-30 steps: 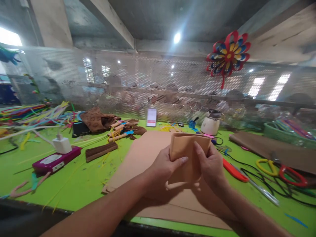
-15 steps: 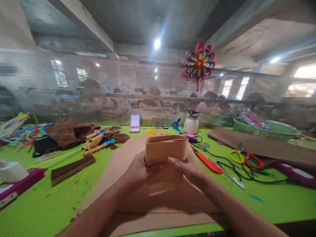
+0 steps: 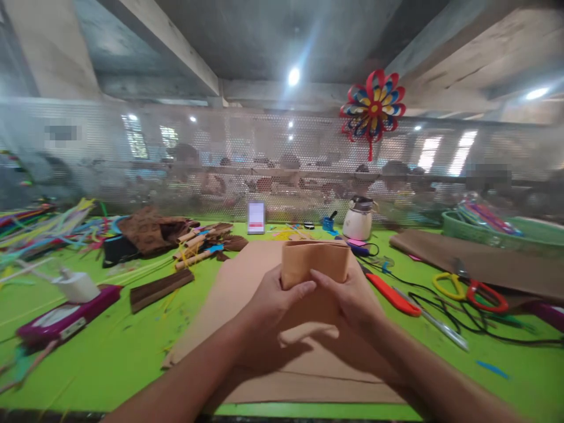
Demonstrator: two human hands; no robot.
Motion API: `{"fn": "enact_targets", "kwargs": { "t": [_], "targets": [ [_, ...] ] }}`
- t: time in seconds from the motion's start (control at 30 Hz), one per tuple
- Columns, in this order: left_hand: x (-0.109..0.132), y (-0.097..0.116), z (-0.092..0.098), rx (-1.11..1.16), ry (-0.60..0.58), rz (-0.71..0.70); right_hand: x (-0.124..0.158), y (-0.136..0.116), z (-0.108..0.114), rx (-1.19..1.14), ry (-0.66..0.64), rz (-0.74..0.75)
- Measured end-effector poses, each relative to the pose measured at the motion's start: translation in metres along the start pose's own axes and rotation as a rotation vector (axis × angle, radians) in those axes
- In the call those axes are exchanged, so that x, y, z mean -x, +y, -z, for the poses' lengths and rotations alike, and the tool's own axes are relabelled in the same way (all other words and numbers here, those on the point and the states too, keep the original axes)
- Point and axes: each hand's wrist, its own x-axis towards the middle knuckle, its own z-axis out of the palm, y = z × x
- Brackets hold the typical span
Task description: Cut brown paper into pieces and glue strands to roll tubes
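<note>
Both hands hold a folded piece of tan paper (image 3: 315, 263) upright over a large tan sheet (image 3: 255, 288) that lies on the green table (image 3: 114, 352). My left hand (image 3: 273, 308) grips its left side, thumb across the front. My right hand (image 3: 350, 296) grips the right side, thumb pointing left toward the other thumb. The fold's lower part is hidden behind the fingers.
Right of the sheet lie an orange cutter (image 3: 390, 292), a pen, black cables, yellow and red scissors (image 3: 471, 289), brown paper and a green basket (image 3: 506, 230). Left: a brown strip (image 3: 161, 289), paper rolls, a magenta box (image 3: 66, 317), coloured strips. A white kettle (image 3: 359, 220) and phone (image 3: 256, 217) stand by the mesh screen, people behind it.
The folded paper has dropped a little and my thumbs have come closer together on its front. The view has swung left and right between frames.
</note>
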Motion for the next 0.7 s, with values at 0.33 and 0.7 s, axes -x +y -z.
{"fn": "enact_targets", "kwargs": {
  "t": [0.33, 0.7],
  "targets": [
    [0.011, 0.004, 0.003, 0.156, -0.134, -0.030, 0.000, 0.009, 0.011, 0.025, -0.015, -0.006],
    [0.009, 0.007, 0.002, 0.081, -0.120, -0.039, 0.001, -0.001, 0.004, 0.096, 0.026, 0.041]
  ]
}}
